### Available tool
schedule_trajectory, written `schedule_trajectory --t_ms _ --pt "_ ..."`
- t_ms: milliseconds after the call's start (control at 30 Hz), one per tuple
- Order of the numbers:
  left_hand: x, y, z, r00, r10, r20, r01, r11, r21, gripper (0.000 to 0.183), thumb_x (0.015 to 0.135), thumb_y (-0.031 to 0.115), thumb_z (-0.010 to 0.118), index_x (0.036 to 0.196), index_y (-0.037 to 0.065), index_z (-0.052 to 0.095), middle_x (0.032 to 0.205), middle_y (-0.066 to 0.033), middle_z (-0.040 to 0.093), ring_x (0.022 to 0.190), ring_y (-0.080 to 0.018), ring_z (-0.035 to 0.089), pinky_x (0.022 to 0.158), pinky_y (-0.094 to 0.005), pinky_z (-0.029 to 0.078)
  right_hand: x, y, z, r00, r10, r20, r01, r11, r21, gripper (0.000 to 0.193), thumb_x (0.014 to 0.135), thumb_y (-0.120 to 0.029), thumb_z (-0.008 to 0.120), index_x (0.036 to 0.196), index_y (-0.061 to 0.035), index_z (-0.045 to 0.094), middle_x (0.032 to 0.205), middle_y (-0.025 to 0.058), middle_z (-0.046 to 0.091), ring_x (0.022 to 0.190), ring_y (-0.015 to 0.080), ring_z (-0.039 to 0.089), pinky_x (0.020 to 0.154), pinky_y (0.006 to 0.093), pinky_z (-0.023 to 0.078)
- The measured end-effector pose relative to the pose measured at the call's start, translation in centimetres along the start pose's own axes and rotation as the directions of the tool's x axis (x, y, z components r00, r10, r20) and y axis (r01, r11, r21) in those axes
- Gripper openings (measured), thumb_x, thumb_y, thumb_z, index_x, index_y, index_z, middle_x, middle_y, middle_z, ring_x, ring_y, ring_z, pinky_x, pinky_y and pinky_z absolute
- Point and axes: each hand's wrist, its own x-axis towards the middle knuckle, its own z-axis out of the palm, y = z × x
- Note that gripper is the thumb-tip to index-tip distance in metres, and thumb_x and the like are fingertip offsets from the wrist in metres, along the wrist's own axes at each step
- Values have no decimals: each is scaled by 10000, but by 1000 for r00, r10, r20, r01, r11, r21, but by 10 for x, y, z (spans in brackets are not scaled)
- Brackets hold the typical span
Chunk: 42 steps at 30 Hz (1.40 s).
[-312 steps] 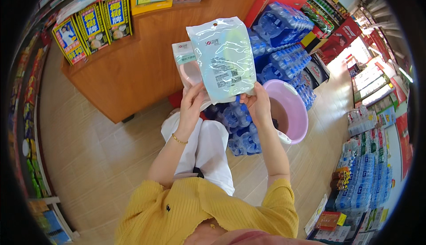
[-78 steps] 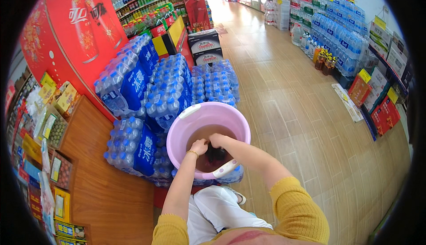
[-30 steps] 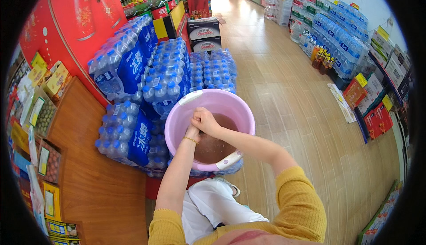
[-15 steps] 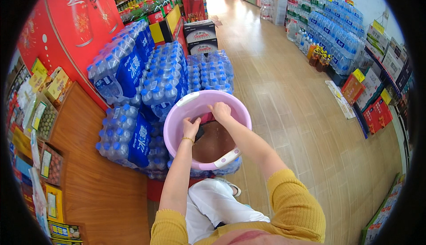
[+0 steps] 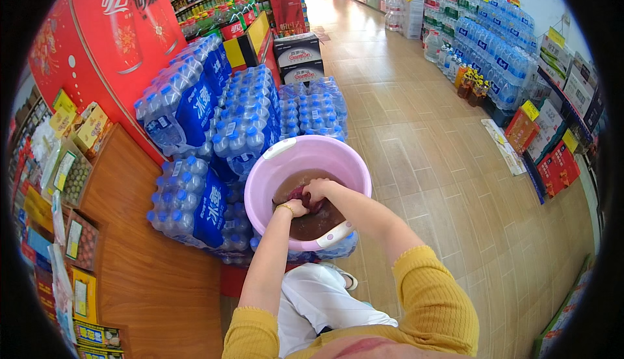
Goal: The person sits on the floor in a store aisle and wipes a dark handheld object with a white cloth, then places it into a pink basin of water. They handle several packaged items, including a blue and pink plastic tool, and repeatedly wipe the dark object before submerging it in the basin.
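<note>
A pink plastic basin (image 5: 286,164) with white handles rests on shrink-wrapped packs of bottled water (image 5: 188,203). It holds brownish water (image 5: 318,224). Both of my hands are down inside it. My left hand (image 5: 296,207) and my right hand (image 5: 317,191) are closed together on a dark reddish cloth (image 5: 300,196) at the water's surface. My yellow sleeves come in from the lower edge.
More stacked water packs (image 5: 253,109) stand behind the basin, beside a red display stand (image 5: 117,40). A wooden counter (image 5: 143,255) with snack packets runs along the left. Cardboard boxes (image 5: 298,57) sit farther back. Shelves of bottles (image 5: 500,60) line the right of a tiled aisle (image 5: 429,164).
My hands have come back from the basin's far rim toward its middle, still together on the cloth in the water. The view has tilted slightly.
</note>
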Motion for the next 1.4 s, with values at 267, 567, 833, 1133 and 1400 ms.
schedule_trajectory --t_ms 267,567,833,1133,1400 --pt "11 -12 13 982 -181 -50 185 978 100 474 809 364 517 1194 90 558 1316 -163 425 1213 -300 408 989 -400 355 -5 -22 9 992 -111 63 118 986 -120 750 604 -293 780 1255 -175 427 1266 144 472 1178 334 450 937 479 368" --pt "-7 7 -2 944 -314 -102 327 932 155 437 824 340 468 1208 151 553 1360 -135 356 1256 -339 312 1011 -448 315 -2 -20 21 1000 -6 -15 2 971 -237 1051 543 -562 731 1410 -237 233 1436 204 153 1331 414 97 1023 618 121" --pt "-28 22 -17 879 -298 -373 345 936 64 374 845 303 439 1095 78 605 1215 -181 492 1167 -367 405 942 -460 388 8 -15 27 995 53 -89 -74 963 -258 1141 517 -669 699 1430 -243 164 1463 221 58 1349 410 28 1035 611 94" --pt "-2 -1 -12 703 -230 -673 176 973 -150 220 810 268 535 871 125 690 941 -175 643 887 -323 600 837 -402 438 26 -6 25 868 123 -481 -190 977 -94 431 765 -336 611 1171 -196 580 1331 146 381 1271 329 284 1006 588 210" --pt "19 -41 -2 680 -409 -608 -116 759 -641 260 815 301 536 888 106 691 933 -133 659 923 -287 605 843 -353 441 15 -16 9 935 25 -354 -14 999 32 272 755 -151 594 1014 -106 667 1263 97 469 1199 278 383 973 452 348"
